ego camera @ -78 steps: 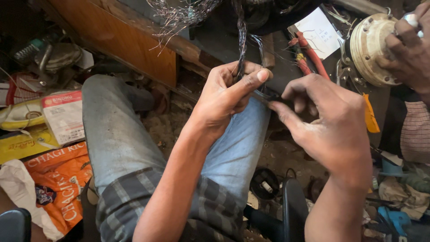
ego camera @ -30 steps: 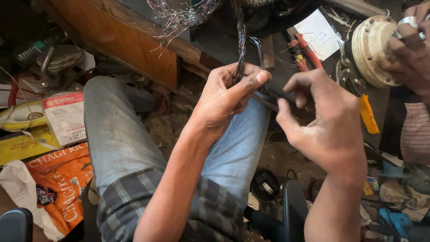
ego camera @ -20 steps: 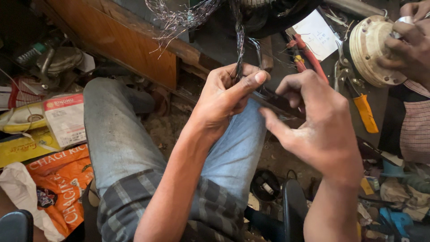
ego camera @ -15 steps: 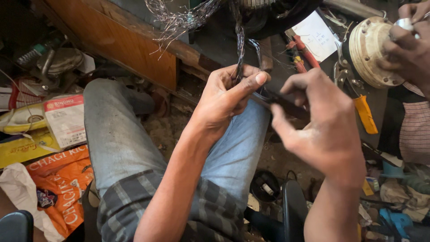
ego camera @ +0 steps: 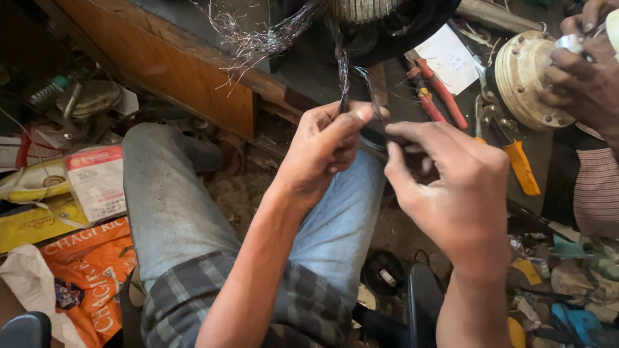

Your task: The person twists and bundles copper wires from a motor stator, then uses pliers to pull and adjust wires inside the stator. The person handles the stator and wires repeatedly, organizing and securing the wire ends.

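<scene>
Copper-coloured wire strands (ego camera: 340, 67) hang down from the dark motor winding (ego camera: 380, 19) at the top of the view, and they run nearly straight up and down into my left hand (ego camera: 322, 151). Long axis of the bundle: vertical, slightly tilted, top end tangled into a loose frizz of wire (ego camera: 248, 38) to the left. My left hand's fingers (ego camera: 351, 119) are pinched narrow on the lower end of the strands, thumb on top, so the wire sits right at the fingertips, above and a bit ahead of the palm.

My right hand (ego camera: 451, 187) is just beside, to the right, fingers (ego camera: 412, 132) curled narrow toward the same spot. Whether they grip a strand or a thin dark sleeve I cannot tell, the tips are blurred. Left hand is nearer to the bundle; right comes at it from the side.

Below both hands: my knee in blue jeans (ego camera: 174, 206), plaid shirt hem (ego camera: 303, 309).

On the table, right of my hands: red-handled pliers (ego camera: 442, 93), a yellow-handled tool (ego camera: 522, 167), a white paper slip (ego camera: 448, 58). Another person's hand (ego camera: 580, 74) holds a round metal end cover (ego camera: 519, 80), well apart from mine.

Containers: orange bag (ego camera: 90, 277) and yellow packets (ego camera: 32, 222) lie on the floor at left, contents not visible.
</scene>
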